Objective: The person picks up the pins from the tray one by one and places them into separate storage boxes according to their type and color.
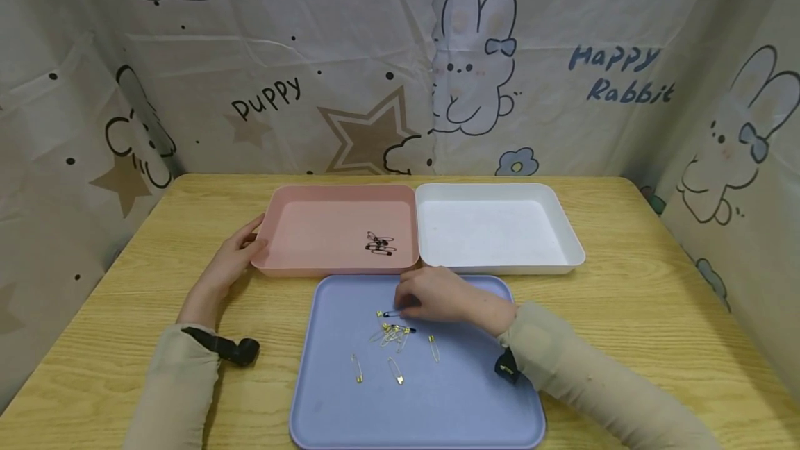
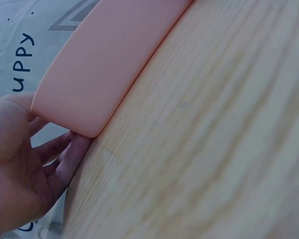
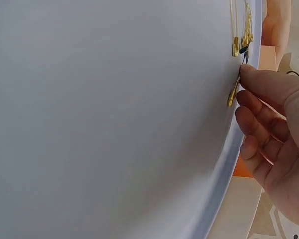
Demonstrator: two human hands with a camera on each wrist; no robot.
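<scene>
My left hand [image 1: 228, 259] grips the left end of a pink tray [image 1: 337, 271], thumb near the rim and fingers against the outer wall [image 2: 99, 64]. Over the far part of a blue tray [image 1: 412, 415], my right hand [image 1: 437, 295] bends down. Its thumb and forefinger pinch a black safety pin [image 1: 392, 314]; the fingertips partly hide it. Beside the hand lies a small pile of safety pins [image 1: 394, 334], mostly gold, some black. Separate gold safety pins lie nearer, one at left [image 1: 357, 369], another in the middle [image 1: 396, 371] and one at right [image 1: 434, 348].
Several black safety pins [image 1: 379, 244] lie together in the pink tray's right part. A white tray [image 1: 500, 268] adjoins it on the right. All three trays stand on a wooden table [image 1: 631, 311]. A printed curtain [image 1: 350, 33] hangs behind and at both sides.
</scene>
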